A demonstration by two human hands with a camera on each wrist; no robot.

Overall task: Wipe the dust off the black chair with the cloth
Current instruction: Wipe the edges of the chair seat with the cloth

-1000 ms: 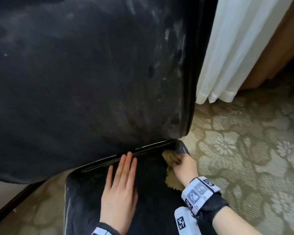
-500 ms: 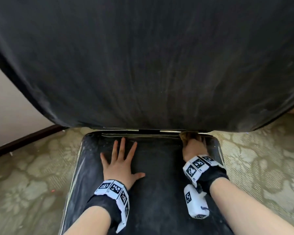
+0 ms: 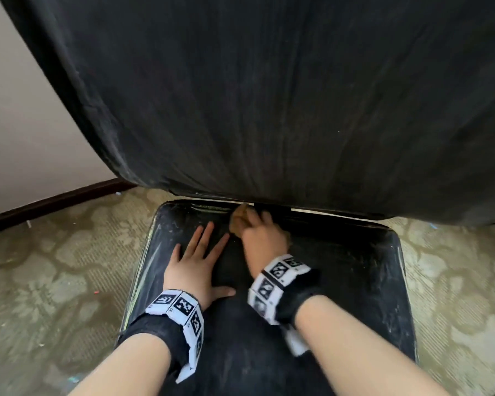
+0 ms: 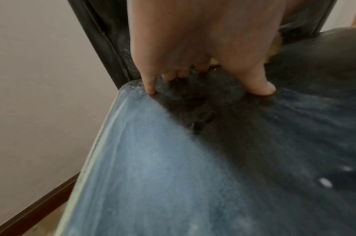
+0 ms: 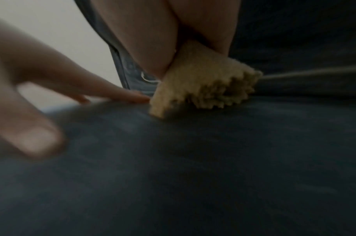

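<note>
Hands on seat [image 3: 340, 281] — cloth [image 5: 203, 86] gripped, backrest [image 3: 269, 95] overhanging

Most of the cloth [image 3: 238, 221] is hidden under the right hand [image 3: 262, 240] at the seat's back edge (fingertips lost in blur); the chair's backrest [image 3: 269, 95] runs off the top edge.

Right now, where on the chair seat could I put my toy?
The seat is bare on its right side, between the right hand and the right edge. The back left is crowded: the left hand lies flat beside the cloth.
</note>
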